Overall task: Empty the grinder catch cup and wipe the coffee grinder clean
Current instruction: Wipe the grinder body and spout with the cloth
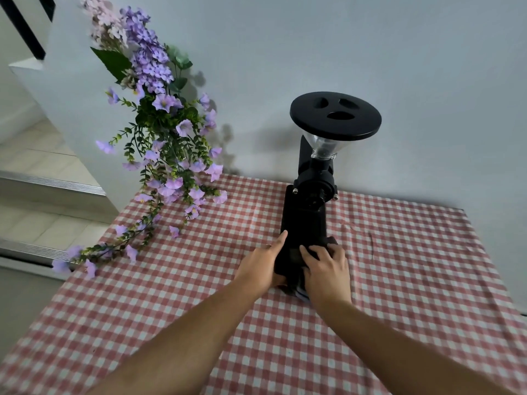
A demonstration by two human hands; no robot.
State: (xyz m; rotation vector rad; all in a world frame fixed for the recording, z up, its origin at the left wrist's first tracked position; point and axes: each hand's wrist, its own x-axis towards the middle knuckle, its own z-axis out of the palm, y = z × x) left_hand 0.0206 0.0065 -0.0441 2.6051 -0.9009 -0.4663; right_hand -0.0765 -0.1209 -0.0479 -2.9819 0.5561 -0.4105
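- Hands first: your left hand (263,265) lies flat against the left side of the coffee grinder (303,223) near its base, fingers stretched forward along the black body and thumb tucked low toward you; it presses the side rather than closing around anything.
- Your right hand (328,273) sits just right of the left one, on the front and right of the grinder's base, with its fingers curled over a dark cloth (332,242) bunched against the housing.
- A pale edge shows just below your right palm, touching the surface; you cannot tell from here whether it belongs to the cloth or to something else.
- The grinder stands upright between your two hands, on the red-and-white checked tablecloth (399,266) that covers the surface.
- Beyond your fingertips the grinder rises to a clear funnel-shaped hopper (323,145), capped by a round black lid (336,115) with three finger-shaped recesses.
- The catch cup cannot be made out; your hands and the cloth hide the base.
- Well to the left of your left hand, a spray of purple artificial flowers (159,132) trails down onto the tablecloth.
- Behind the grinder, past your hands, is a plain pale wall (399,52).
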